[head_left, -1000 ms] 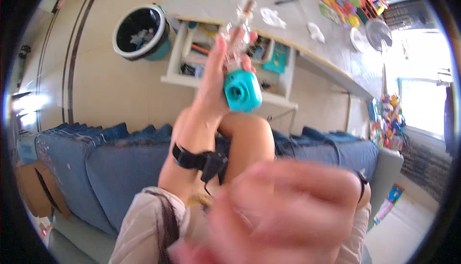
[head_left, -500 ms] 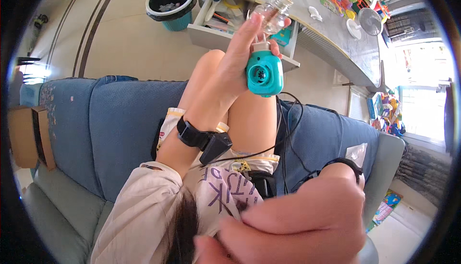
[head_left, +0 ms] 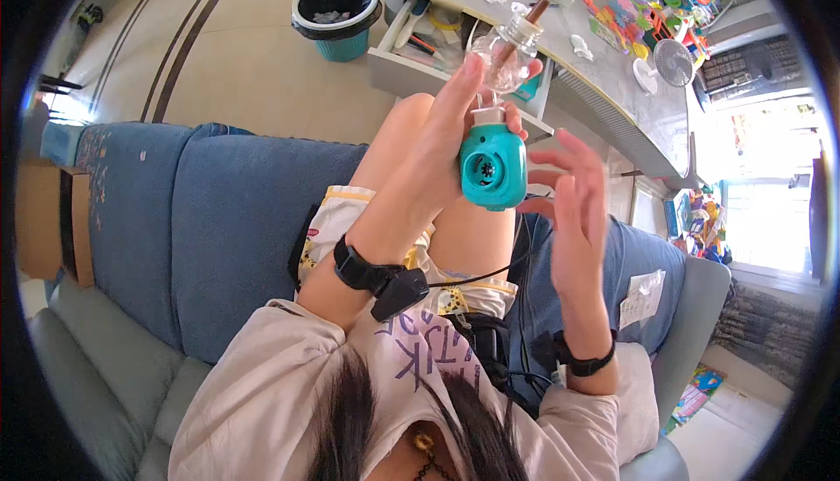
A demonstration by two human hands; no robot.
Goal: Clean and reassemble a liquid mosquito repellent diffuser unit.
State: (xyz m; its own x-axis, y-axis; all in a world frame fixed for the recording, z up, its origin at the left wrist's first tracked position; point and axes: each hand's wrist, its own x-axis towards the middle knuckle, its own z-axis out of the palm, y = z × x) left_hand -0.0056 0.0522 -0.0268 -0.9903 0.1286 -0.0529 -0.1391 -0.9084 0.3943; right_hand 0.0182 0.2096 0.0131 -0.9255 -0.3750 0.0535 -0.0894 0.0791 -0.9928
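Observation:
My left hand [head_left: 448,127] is closed around a teal plug-in vaporizer [head_left: 494,170] with a round opening facing me and prongs at its white end. Just beyond it, the same hand keeps hold of a clear bottle [head_left: 507,57], from whose neck a brown rod [head_left: 539,10] sticks out. Part of the bottle hides behind my fingers. Close to the right side of the vaporizer is my right hand [head_left: 577,210], its fingers apart and bent, with nothing in it.
An open drawer [head_left: 411,74] full of small items juts from the grey desk [head_left: 604,87] ahead. Left of it stands a black-lined bin [head_left: 343,42]. Crumpled white pieces and a small fan [head_left: 674,63] are on the desk. Black cables [head_left: 525,306] run over the blue sofa [head_left: 245,245].
My right hand has moved from close in front of my chest up and away to beside the vaporizer, its fingers now spread. The vaporizer and bottle sit slightly lower and further right in view.

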